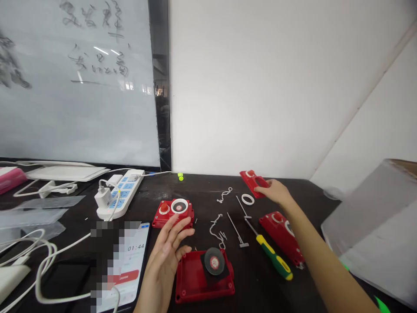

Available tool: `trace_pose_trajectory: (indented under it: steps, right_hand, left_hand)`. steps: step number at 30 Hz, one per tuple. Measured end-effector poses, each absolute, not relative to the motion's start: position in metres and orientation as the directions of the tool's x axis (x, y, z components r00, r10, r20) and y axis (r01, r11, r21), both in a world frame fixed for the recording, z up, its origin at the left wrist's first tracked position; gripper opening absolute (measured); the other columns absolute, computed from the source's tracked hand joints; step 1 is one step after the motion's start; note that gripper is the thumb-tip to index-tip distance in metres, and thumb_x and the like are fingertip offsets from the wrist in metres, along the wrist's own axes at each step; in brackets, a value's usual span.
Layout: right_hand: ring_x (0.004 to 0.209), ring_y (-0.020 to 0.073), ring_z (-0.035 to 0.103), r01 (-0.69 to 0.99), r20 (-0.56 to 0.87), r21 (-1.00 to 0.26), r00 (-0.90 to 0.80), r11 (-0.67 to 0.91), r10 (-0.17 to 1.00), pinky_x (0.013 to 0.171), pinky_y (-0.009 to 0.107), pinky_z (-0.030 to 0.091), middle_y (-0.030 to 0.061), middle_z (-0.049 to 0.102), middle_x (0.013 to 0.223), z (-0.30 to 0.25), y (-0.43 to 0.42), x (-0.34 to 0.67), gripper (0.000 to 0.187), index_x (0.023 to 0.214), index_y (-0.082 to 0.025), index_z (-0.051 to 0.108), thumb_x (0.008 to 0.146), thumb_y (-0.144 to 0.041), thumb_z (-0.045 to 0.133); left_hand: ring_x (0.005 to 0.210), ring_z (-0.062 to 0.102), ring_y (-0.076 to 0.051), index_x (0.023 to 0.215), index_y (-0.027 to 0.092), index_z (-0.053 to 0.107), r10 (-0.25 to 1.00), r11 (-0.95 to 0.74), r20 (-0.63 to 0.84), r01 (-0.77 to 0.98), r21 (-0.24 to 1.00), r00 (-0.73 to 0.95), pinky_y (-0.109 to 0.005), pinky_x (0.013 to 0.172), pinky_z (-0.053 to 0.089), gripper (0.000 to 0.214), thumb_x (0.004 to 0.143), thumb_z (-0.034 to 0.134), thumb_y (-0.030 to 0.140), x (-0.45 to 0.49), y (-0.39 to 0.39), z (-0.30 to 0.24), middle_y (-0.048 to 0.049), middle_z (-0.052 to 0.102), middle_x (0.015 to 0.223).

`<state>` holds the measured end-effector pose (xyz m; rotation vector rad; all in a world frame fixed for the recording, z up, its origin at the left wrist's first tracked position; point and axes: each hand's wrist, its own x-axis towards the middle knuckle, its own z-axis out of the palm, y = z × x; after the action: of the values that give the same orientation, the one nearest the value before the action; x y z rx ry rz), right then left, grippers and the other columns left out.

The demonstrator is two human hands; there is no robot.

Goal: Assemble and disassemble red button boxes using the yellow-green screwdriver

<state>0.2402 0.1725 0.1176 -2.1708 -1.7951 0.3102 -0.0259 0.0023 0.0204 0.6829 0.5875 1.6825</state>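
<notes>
My right hand [276,191] reaches to the back of the table, its fingers closed on the edge of a red cover plate [250,183] with a large round hole. My left hand [169,250] is open, fingers apart, over the left side of an open red box [189,282]. In that box sits a dark disc [215,260] with a red and white centre. Just beyond my left fingertips is a closed red box [164,208] with a red knob and a white ring round its dark disc. Another such red box [276,228] lies beneath my right forearm.
Between the hands lie a loose white ring [248,199], thin chains [215,228], metal rods [234,228] and a yellow-green screwdriver [273,257]. A phone [135,256], cables [42,278] and a power strip [125,195] are left. A large white box [374,226] stands right.
</notes>
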Motion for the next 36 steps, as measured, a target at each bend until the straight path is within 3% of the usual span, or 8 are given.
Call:
trace_pose_trajectory:
  steps: [8,14,19,21,23,25,29,36]
  right_hand:
    - [0.097,0.0185,0.056,0.849,-0.112,-0.144,0.497,-0.509,0.861,0.082,0.04,0.048,0.0078,0.054,0.116,0.059,0.232,0.269,0.029,0.113,-0.018,0.052,0.087,-0.031,0.049]
    - [0.098,0.0197,0.056,0.849,-0.09,-0.109,0.51,-0.517,0.856,0.082,0.042,0.047,0.0074,0.054,0.116,0.056,0.238,0.261,0.031,0.114,-0.016,0.051,0.086,-0.031,0.051]
    - [0.126,0.0326,0.03,0.957,0.163,-0.158,0.268,-0.243,0.95,0.099,0.05,0.03,0.0207,0.034,0.136,0.08,0.197,0.227,0.062,0.131,-0.007,0.034,0.082,-0.04,0.052]
    - [0.131,0.0234,0.024,0.983,0.214,-0.179,0.073,-0.034,0.974,0.106,0.038,0.024,0.0107,0.031,0.141,0.088,0.163,0.211,0.054,0.132,-0.016,0.036,0.085,-0.04,0.047]
    - [0.125,0.0133,0.036,0.952,0.174,-0.22,-0.178,0.215,0.969,0.104,0.022,0.028,-0.002,0.044,0.133,0.091,0.122,0.199,0.046,0.119,-0.029,0.051,0.077,-0.046,0.056]
    - [0.121,0.016,0.041,0.742,0.062,-0.433,-0.542,0.511,0.838,0.102,0.025,0.031,0.0002,0.044,0.133,0.09,0.083,0.189,0.056,0.118,-0.028,0.054,0.068,-0.052,0.064]
    - [0.116,0.0224,0.046,0.635,-0.036,-0.589,-0.639,0.5,0.768,0.099,0.034,0.037,0.0057,0.047,0.129,0.076,0.042,0.176,0.075,0.122,-0.026,0.052,0.055,-0.052,0.073]
    - [0.11,0.027,0.051,0.67,-0.01,-0.591,-0.563,0.45,0.826,0.095,0.038,0.04,0.0099,0.053,0.122,0.059,0.041,0.169,0.066,0.114,-0.02,0.06,0.054,-0.042,0.075]
  left_hand:
    - [0.076,0.063,-0.019,0.107,0.026,0.062,0.979,-0.191,0.19,-0.671,0.717,-0.075,-0.022,0.058,0.045,0.041,0.069,0.07,0.039,-0.016,0.002,0.016,-0.0063,0.069,0.092]
    - [0.067,0.062,-0.016,0.106,0.025,0.063,0.987,-0.141,0.154,-0.67,0.729,-0.039,-0.022,0.057,0.044,0.039,0.069,0.069,0.039,-0.016,0.001,0.016,-0.005,0.069,0.083]
    - [0.059,0.062,-0.015,0.098,0.021,0.064,0.981,-0.175,0.088,-0.612,0.771,-0.171,-0.02,0.051,0.042,0.034,0.069,0.07,0.037,-0.016,0.003,0.016,-0.0038,0.068,0.076]
    - [0.055,0.06,-0.014,0.095,0.02,0.062,0.969,-0.172,0.042,-0.539,0.825,-0.244,-0.02,0.049,0.04,0.031,0.07,0.068,0.038,-0.017,0.004,0.016,-0.0026,0.067,0.072]
    - [0.057,0.058,-0.013,0.092,0.019,0.061,0.954,-0.137,0.011,-0.401,0.906,-0.3,-0.02,0.051,0.04,0.028,0.072,0.066,0.038,-0.017,0.002,0.017,-0.0021,0.066,0.073]
    - [0.063,0.057,-0.014,0.092,0.019,0.061,0.947,-0.096,0.037,-0.171,0.981,-0.319,-0.022,0.056,0.041,0.026,0.073,0.063,0.036,-0.017,0.0,0.02,-0.0028,0.066,0.079]
    - [0.073,0.058,-0.018,0.095,0.021,0.062,0.966,-0.094,0.143,0.223,0.97,-0.216,-0.027,0.065,0.043,0.025,0.076,0.057,0.037,-0.016,-0.006,0.028,-0.004,0.065,0.086]
    - [0.086,0.062,-0.023,0.093,0.021,0.064,0.96,-0.058,0.122,0.246,0.967,-0.253,-0.031,0.075,0.046,0.03,0.082,0.047,0.044,-0.016,-0.007,0.03,-0.0063,0.068,0.094]
